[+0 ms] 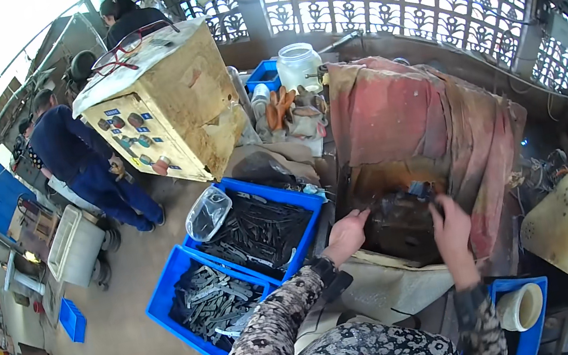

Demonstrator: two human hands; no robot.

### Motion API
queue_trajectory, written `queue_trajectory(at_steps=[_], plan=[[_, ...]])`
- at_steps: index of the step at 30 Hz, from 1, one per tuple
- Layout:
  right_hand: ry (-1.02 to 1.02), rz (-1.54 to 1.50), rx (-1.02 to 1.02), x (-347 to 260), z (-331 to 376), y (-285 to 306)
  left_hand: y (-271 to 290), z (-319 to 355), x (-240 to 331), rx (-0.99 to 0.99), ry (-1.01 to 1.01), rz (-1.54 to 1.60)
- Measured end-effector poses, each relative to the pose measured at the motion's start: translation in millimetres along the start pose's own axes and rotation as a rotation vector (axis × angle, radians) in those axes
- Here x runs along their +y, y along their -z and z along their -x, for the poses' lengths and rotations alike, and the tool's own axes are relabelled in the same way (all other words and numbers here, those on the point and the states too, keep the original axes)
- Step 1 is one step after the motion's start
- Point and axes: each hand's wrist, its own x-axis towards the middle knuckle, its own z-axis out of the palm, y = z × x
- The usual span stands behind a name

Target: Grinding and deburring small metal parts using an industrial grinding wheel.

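My left hand (346,237) is at the left side of a dark opening in a cloth-draped machine (399,191). Its thumb and forefinger are pinched together, and what they hold, if anything, is lost against the dark interior. At the opening's right side, my right hand (453,230) has its fingers bent inward around something dark that I cannot make out. Inside, brownish grimy surfaces and a small bluish part (419,189) show between the hands. Faded red cloth (393,109) covers the machine's top and hangs down its right side.
Left of me, a blue bin of dark flat strips (256,232) adjoins another of greyer strips (211,301); a clear plastic container (208,213) rests on the rim. A yellowed control box (158,108) stands behind them. At right are a blue crate (528,332) and a stained pale panel (567,230). People stand far left.
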Motion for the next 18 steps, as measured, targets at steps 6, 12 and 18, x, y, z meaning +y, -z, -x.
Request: queue_trajectory(at_steps=[6,12,18], plan=[[-0.145,0.270,-0.098,25,-104,-50,-2,14,-9,0.001,0.026,-0.056],[-0.193,0.316,-0.180,61,-132,-58,-18,12,3,0.000,0.032,-0.076],[-0.241,0.371,-0.224,83,-135,-57,-25,6,13,-0.151,0.008,-0.094]])
